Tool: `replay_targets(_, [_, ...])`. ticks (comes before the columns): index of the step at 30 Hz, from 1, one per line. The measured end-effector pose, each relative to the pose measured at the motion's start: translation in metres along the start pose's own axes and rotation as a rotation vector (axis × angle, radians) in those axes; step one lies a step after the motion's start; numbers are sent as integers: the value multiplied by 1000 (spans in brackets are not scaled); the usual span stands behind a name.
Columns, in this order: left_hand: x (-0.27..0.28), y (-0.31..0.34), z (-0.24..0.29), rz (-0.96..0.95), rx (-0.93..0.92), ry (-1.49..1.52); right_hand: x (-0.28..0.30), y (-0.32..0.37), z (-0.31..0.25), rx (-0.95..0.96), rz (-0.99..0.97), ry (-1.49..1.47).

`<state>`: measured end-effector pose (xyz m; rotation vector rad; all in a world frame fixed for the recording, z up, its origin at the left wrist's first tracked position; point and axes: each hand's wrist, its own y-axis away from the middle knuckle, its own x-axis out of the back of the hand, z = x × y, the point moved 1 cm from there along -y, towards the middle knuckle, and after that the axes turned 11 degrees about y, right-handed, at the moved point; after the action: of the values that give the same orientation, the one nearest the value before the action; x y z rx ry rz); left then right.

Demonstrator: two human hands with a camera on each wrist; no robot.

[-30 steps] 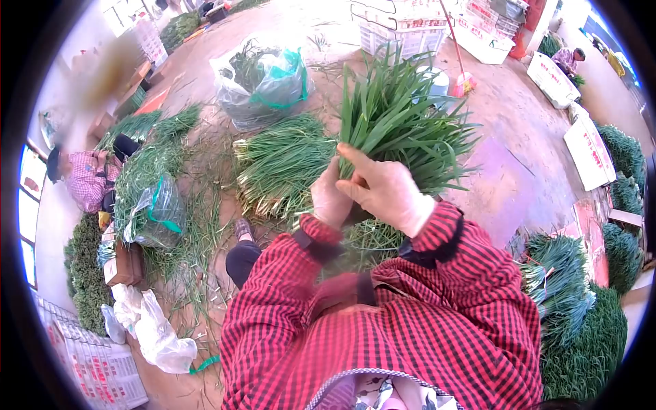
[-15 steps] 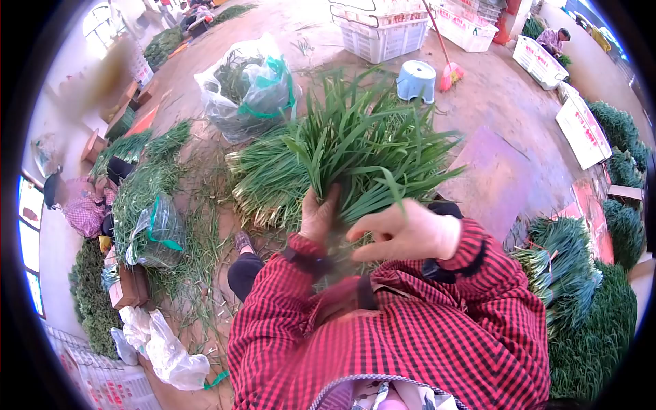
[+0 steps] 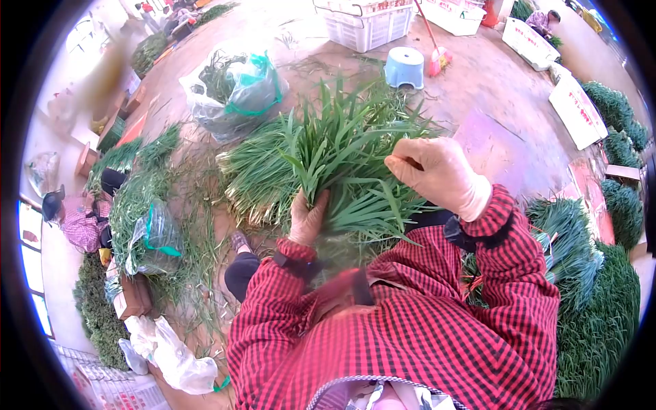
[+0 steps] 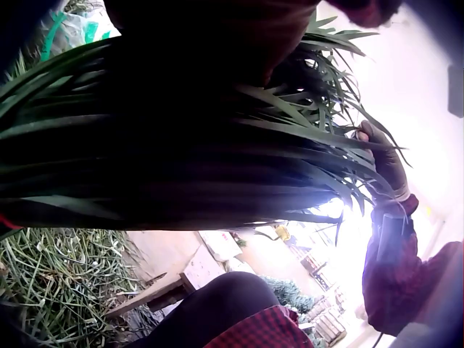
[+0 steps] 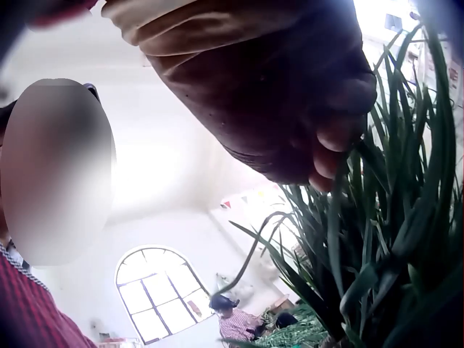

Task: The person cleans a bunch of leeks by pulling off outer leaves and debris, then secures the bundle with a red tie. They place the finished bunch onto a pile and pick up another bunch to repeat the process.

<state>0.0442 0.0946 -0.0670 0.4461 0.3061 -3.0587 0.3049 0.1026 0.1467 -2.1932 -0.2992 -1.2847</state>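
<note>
In the head view, my left hand (image 3: 307, 217) grips the lower part of a bunch of broad green leaves, which look like garlic chives (image 3: 335, 147). The leaves fan upward and to the right. Gloved and raised, my right hand (image 3: 444, 174) is beside the leaf tips, its fingers curled. In the right wrist view, its fingertips (image 5: 330, 163) are right at the leaves (image 5: 406, 239); I cannot tell whether they pinch one. From the left wrist, the bunch (image 4: 304, 156) spans the view, with the right hand (image 4: 384, 163) at its tips. Behind it lies a pile of trimmed chives (image 3: 253, 178).
A clear plastic bag of greens (image 3: 236, 96) stands beyond the pile. A blue stool (image 3: 404, 67), a white crate (image 3: 365, 27) and a broom (image 3: 437, 60) are farther back. More bundles (image 3: 564, 236) lie at right. Another person (image 3: 78, 219) sits at left among loose greens.
My right hand has left the bunch's base and moved right and up to the leaf tips. The left hand keeps its grip and has shifted slightly left and down with the bunch.
</note>
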Motion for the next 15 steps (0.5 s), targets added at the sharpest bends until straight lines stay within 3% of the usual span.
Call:
replay_targets(3, [7, 2, -3, 7, 45, -12, -11, 2, 7, -32, -32, -284])
replay_targets(7, [21, 5, -13, 12, 86, 60, 22, 9, 9, -393, 12, -780])
replay_targets(10, [20, 8, -11, 59, 143, 135, 28, 3, 26, -228, 247, -726])
replay_targets(11, [20, 10, -7, 45, 173, 209, 32, 1, 29, -280, 325, -651])
replay_targets(15, [21, 10, 9, 76, 200, 105, 45, 12, 47, -367, 251, -591])
